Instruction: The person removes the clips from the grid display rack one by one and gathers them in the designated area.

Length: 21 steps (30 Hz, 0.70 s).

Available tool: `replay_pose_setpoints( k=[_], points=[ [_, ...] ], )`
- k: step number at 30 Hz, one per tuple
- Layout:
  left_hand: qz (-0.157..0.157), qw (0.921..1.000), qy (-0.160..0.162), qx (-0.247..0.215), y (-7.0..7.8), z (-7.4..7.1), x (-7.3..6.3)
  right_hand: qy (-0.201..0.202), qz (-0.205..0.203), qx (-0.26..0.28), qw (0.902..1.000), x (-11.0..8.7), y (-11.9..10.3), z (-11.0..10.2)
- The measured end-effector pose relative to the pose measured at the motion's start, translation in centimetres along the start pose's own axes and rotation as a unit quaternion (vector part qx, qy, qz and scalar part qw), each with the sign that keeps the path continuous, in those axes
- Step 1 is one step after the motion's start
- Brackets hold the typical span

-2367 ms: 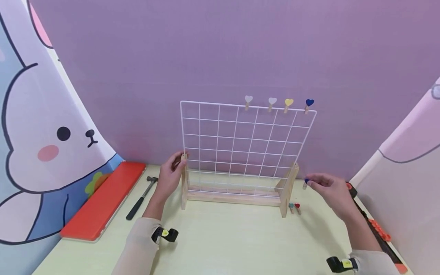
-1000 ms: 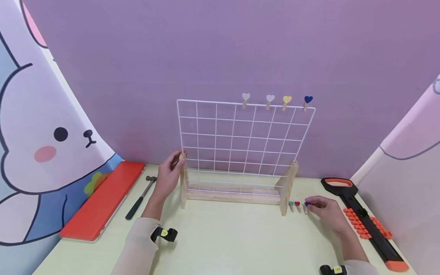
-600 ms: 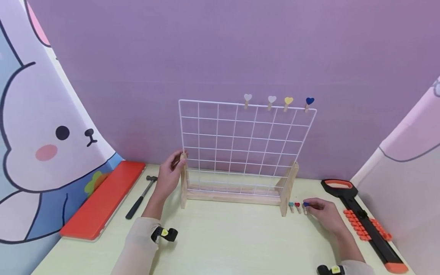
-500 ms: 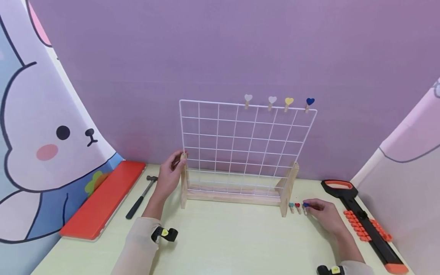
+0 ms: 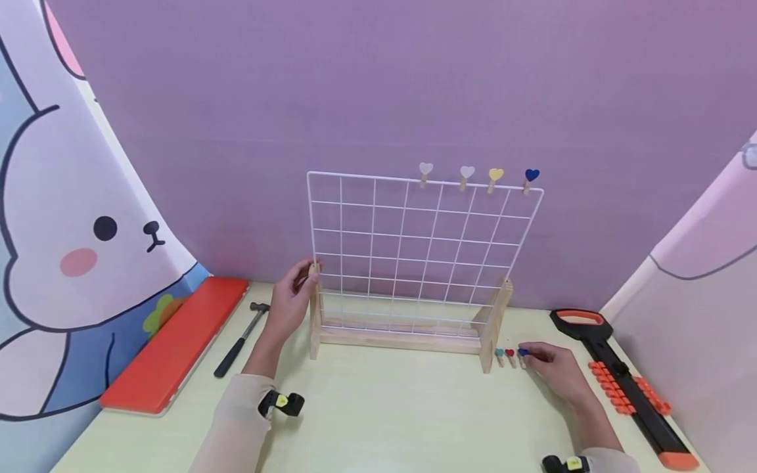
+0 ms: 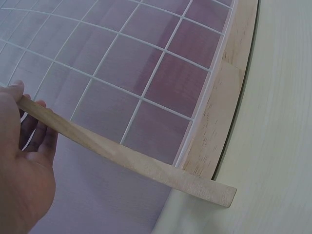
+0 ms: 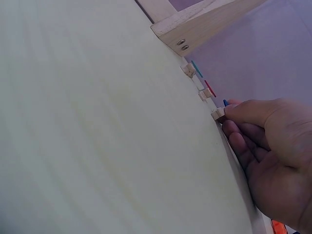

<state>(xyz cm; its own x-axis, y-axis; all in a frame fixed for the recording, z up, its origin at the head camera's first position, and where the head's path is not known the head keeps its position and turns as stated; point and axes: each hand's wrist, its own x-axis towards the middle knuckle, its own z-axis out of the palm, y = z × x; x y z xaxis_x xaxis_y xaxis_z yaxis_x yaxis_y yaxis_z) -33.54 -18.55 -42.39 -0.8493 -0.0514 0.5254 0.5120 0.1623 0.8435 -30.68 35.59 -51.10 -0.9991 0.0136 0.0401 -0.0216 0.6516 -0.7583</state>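
Observation:
A white wire grid point(image 5: 414, 226) stands upright in a wooden stand point(image 5: 402, 338). My left hand point(image 5: 291, 299) grips the top of the stand's left upright point(image 6: 131, 158), thumb in front and fingers behind. Along the grid's top wire sit two white heart clothespins, a yellow heart clothespin point(image 5: 495, 177) and a blue heart clothespin point(image 5: 531, 177). Right of the stand, my right hand point(image 5: 556, 369) pinches another blue heart clothespin point(image 7: 218, 114) at the table surface. Beside it lie a red heart clothespin point(image 7: 206, 92) and a teal heart clothespin point(image 7: 189, 70), in a row.
On the left, a long red case point(image 5: 177, 341) lies near a small hammer point(image 5: 241, 341) with a black handle. A black and orange tool point(image 5: 623, 381) lies along the right side of the table point(image 5: 402, 414). A purple backdrop point(image 5: 378, 79) rises behind the stand.
My right hand has brought the blue heart clothespin down and toward me, then slightly left, beside the red one. My left hand keeps its grip on the upright.

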Motion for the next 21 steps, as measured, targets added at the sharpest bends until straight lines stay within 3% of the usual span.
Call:
replay_pose_setpoints(
  k=[14, 21],
  points=[
    [0.000, 1.0000, -0.001, -0.003, 0.1, -0.1, -0.1, 0.010, -0.005, -0.012, 0.9999, -0.1, 0.2, 0.0],
    [-0.002, 1.0000, -0.004, -0.006, 0.0, -0.1, 0.0, -0.005, 0.018, 0.047, 0.9987, -0.3, -0.1, -1.2]
  ],
)
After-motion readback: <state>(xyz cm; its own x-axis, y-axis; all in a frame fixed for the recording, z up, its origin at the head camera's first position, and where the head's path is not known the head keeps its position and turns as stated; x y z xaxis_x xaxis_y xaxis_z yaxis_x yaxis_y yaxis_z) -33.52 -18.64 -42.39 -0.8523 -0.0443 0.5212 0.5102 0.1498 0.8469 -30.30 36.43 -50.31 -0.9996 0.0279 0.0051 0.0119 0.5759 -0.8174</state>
